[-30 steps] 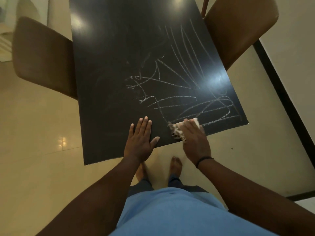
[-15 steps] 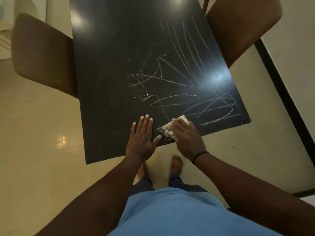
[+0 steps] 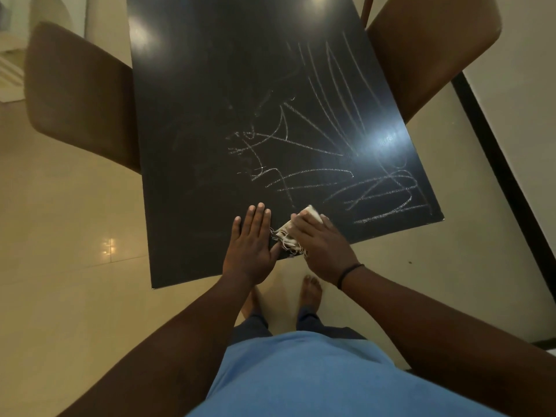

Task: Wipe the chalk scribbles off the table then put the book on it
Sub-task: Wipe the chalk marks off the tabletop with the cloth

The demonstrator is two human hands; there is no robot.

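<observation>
A black table (image 3: 210,100) fills the middle of the head view. White chalk scribbles (image 3: 346,164) cover its right half, down to the near right corner. My left hand (image 3: 251,246) rests flat on the table near its front edge, fingers straight. Just right of it, my right hand (image 3: 322,245) presses a frayed cream cloth (image 3: 290,236) onto the table surface, fingers laid over it. The cloth's fringe touches my left thumb. No book is in view.
A brown chair (image 3: 81,94) stands at the table's left side and another brown chair (image 3: 427,49) at its right. My bare feet (image 3: 311,291) stand on the glossy cream floor at the front edge. A dark skirting line (image 3: 496,164) runs along the right wall.
My right hand has slid the cloth leftward along the front edge, from the scribbles toward my left hand. The left hand has stayed flat in place.
</observation>
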